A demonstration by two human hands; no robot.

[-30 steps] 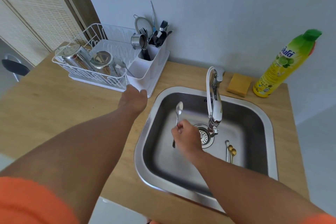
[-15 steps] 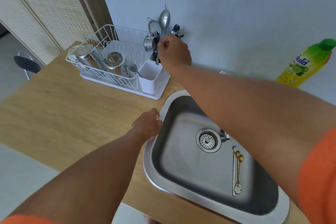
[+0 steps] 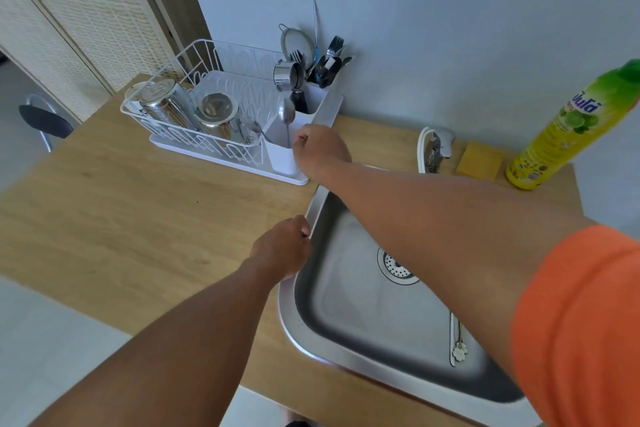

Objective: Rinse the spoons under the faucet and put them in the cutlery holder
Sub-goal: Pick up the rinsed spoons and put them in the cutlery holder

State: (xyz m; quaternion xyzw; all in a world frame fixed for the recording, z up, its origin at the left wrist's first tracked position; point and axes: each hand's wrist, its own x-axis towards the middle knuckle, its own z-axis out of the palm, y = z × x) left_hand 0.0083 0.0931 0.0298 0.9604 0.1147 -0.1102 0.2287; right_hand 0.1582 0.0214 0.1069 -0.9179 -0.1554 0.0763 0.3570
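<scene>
We see a steel spoon [image 3: 287, 114] upright, bowl up, handle down in the near compartment of the white holder [image 3: 282, 158] w/ other cutlery at the back. Faucet [image 3: 434, 146] is chrome, behind the sink. More spoons [image 3: 456, 340] lie on the sink floor.

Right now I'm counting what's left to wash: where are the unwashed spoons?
In the head view, the remaining spoons lie on the sink floor at its near right, right of the drain, partly hidden by the right forearm.

spoon [image 3: 286, 113]: polished metal, showing glossy. cutlery holder [image 3: 281, 156]: smooth white plastic, reading matt. sink [image 3: 349, 308] at 5 o'clock: brushed steel, looking satin. countertop [image 3: 138, 211]: matt wood grain. rack [image 3: 194, 139]: white coated wire.
</scene>
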